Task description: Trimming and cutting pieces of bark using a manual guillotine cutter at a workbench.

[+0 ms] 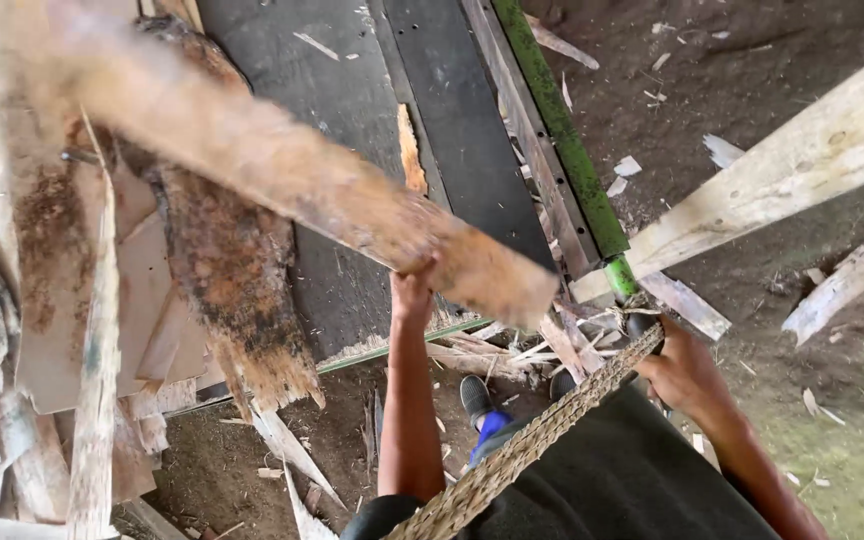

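Observation:
My left hand point(413, 290) grips the underside of a long, rough, brownish wooden slab point(282, 170) and holds it raised; the slab is blurred and reaches from the upper left down to the centre. Lower on the right, my right hand point(687, 375) is closed on the upper end of a woven rope-like strap point(532, 445) that runs diagonally across my dark clothing. Below, between my arms, my shoe point(479, 405) stands on the dirt.
A pile of bark-edged offcuts and planks point(102, 330) fills the left side. A dark flat machine bed point(402, 130) with a green rail point(567, 150) lies ahead. A pale plank point(782, 170) slants in from the right. Wood scraps litter the dirt ground point(752, 80).

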